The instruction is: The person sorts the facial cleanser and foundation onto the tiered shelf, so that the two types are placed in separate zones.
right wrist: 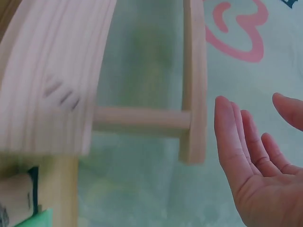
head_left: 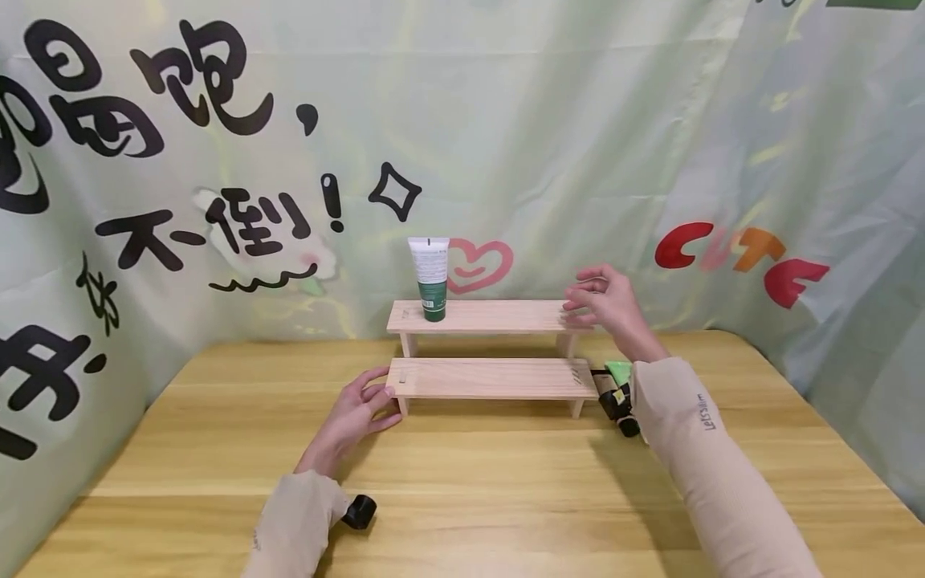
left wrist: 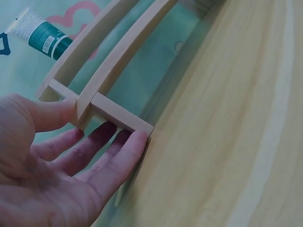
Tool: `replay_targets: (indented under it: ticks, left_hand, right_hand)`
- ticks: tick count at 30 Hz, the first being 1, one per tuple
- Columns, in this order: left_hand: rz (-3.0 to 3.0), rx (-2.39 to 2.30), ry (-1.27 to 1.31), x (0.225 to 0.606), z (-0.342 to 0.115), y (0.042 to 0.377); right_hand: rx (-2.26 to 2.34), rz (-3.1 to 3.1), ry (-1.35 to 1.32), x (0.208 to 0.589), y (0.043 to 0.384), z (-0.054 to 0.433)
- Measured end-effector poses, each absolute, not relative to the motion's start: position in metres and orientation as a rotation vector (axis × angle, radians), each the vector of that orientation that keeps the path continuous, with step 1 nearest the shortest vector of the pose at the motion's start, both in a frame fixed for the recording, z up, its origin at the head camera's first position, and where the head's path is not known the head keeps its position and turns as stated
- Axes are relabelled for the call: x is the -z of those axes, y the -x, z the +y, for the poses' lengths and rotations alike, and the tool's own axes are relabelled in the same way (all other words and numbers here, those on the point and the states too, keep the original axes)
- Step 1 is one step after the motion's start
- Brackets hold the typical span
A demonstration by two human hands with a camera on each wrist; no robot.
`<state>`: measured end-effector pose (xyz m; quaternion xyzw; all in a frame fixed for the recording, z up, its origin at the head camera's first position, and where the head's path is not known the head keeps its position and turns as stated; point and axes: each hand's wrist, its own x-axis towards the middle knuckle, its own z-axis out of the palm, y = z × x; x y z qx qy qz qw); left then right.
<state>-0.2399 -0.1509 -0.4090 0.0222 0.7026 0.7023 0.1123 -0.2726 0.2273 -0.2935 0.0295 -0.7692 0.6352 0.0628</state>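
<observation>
A two-step wooden display shelf (head_left: 491, 377) stands on the table. On the left part of its upper step, a green-and-white squeeze tube (head_left: 431, 277) stands upright, cap down. My left hand (head_left: 357, 413) grips the left end of the lower step; in the left wrist view its thumb (left wrist: 54, 113) lies against the plank's end and the fingertips touch the leg. My right hand (head_left: 607, 305) is by the right end of the upper step with relaxed fingers. Seen from the right wrist, that hand (right wrist: 260, 175) holds nothing and is apart from the wood.
Beside the shelf's right end lie a black object (head_left: 617, 405) and something bright green (head_left: 617, 371), partly hidden by my right sleeve (head_left: 686, 417). A printed cloth backdrop (head_left: 549, 144) hangs behind the wooden table (head_left: 491, 490).
</observation>
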Motion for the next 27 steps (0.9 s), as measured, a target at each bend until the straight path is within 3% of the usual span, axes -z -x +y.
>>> replay_targets:
  ticks: [12,27]
  left_hand:
    - [2.049,-2.061,-0.066,0.408,-0.150,0.241]
    - [2.056,-2.065,-0.063,0.407,-0.151,0.240]
  right_hand:
    - [-2.007,-2.241,-0.085,0.301,0.265,0.262]
    - [-1.794,-2.482,0.028,0.316,0.246,0.303]
